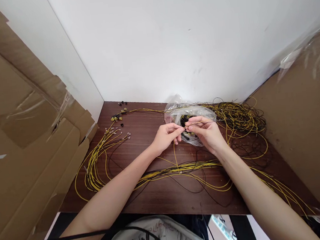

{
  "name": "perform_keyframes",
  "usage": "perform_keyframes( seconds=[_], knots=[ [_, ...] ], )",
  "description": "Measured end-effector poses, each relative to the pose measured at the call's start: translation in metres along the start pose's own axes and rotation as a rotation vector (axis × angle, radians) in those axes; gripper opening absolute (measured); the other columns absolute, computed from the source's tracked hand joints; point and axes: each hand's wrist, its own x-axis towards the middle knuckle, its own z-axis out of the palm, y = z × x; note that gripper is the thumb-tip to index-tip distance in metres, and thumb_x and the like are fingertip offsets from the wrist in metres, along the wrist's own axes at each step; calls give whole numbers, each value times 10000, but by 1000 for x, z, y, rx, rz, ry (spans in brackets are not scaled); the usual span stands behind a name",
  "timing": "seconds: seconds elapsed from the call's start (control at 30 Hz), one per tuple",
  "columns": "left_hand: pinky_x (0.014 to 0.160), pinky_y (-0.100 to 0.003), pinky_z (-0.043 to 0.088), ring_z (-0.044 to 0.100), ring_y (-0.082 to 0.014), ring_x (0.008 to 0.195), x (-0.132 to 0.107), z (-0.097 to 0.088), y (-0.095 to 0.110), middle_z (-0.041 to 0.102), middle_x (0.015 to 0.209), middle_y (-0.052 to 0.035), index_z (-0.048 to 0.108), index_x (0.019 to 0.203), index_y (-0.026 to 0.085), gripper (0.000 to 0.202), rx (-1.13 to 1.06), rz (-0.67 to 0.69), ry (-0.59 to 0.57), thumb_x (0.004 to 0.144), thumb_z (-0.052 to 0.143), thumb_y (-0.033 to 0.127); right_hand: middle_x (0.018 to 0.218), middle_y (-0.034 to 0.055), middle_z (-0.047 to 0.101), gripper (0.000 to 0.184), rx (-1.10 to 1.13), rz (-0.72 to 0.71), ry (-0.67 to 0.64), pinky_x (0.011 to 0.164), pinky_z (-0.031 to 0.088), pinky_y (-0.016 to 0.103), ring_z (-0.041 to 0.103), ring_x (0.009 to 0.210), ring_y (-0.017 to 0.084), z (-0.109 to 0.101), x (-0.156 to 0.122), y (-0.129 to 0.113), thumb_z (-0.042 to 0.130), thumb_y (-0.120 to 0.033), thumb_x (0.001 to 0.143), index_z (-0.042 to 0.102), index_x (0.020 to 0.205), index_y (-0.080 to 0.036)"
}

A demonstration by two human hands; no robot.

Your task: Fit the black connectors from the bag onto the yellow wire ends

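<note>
My left hand (165, 136) and my right hand (208, 133) meet fingertip to fingertip above the tabletop. Both pinch a thin dark wire, which trails out past the right fingers; its end between the fingertips is too small to make out. A yellow wire (176, 157) hangs just below my left hand. Right behind and beneath the hands lies a see-through plastic bag (176, 109), open, with small black and yellow parts (187, 120) inside. Under my forearms a long bundle of yellow and black wires (187, 166) runs across the table.
A tangled heap of yellow and black wires (239, 116) lies at right. Wire ends with small pale tips (118, 132) fan out at left, near loose black and yellow pieces (116, 117). Cardboard boxes (20, 110) flank the brown table (146, 123); a white wall (169, 40) stands behind.
</note>
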Motion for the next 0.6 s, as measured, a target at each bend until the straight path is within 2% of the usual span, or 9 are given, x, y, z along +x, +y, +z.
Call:
perform_keyframes(
  seconds=[0.37,0.6],
  knots=[
    [460,-179,405,492,-52,422,0,0,1,578,536,0,603,779,80,303,9,-3,5,757,640,380,775,38,710,227,47,31,1,690,547,245,657,690,123,2,-1,1,806,-226,559,693,748,-172],
    [460,-176,411,497,-55,437,0,0,1,573,539,0,607,785,78,287,4,3,0,762,636,362,717,-4,672,157,-82,-3,-31,655,504,225,603,670,100,0,-1,5,781,-208,587,696,718,-197]
  ],
)
